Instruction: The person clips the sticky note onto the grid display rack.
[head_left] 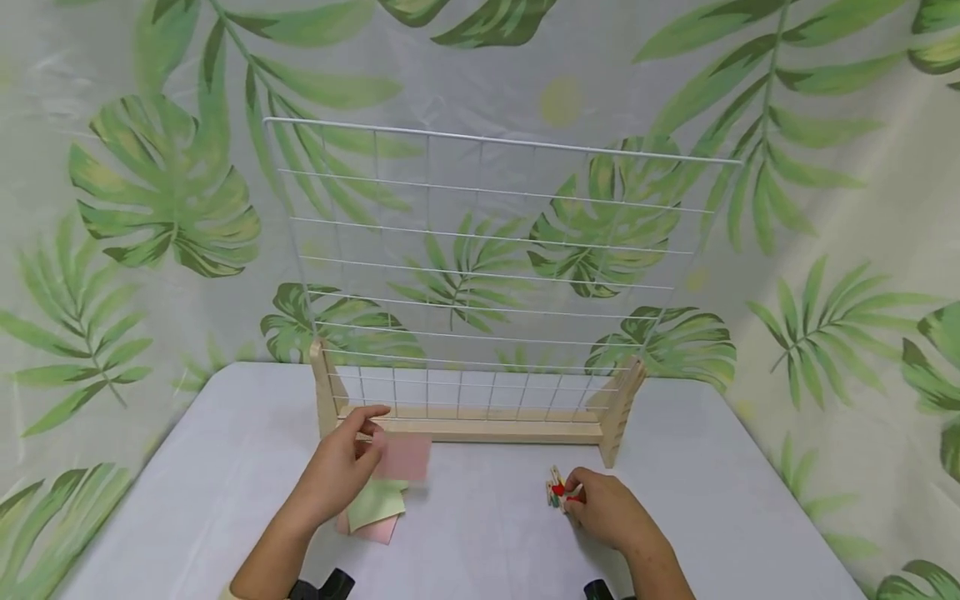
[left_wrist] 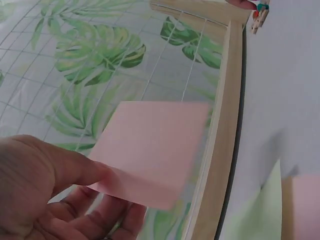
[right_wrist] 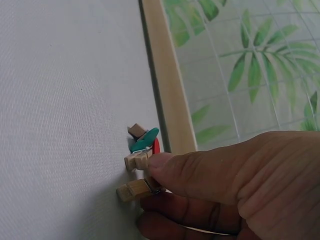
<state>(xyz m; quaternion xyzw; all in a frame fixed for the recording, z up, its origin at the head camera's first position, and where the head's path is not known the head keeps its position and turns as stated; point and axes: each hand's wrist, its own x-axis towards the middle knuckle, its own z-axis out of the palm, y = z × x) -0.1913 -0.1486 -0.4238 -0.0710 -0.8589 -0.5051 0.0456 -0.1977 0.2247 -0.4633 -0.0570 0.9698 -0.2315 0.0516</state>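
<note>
Between thumb and fingers, my left hand (head_left: pixel 341 471) holds a square pink paper note (left_wrist: pixel 152 145) by its edge, raised above the table. Beneath it lie green paper notes (head_left: pixel 375 504) and another pink note (head_left: pixel 381 530), partly covered. On the right, my right hand (head_left: pixel 609 508) pinches a small wooden clothespin (right_wrist: pixel 136 189) low over the tabletop. Just beside its thumb are other small clothespins (right_wrist: pixel 140 159) with green and red decorations, grouped in a little pile; the fingers hide part of them.
Behind both hands stands a white wire grid rack (head_left: pixel 480 275) in a wooden base (head_left: pixel 480 431) with two side supports. A white cloth covers the table (head_left: pixel 480 533). Leaf-patterned fabric (head_left: pixel 480 75) hangs behind it.
</note>
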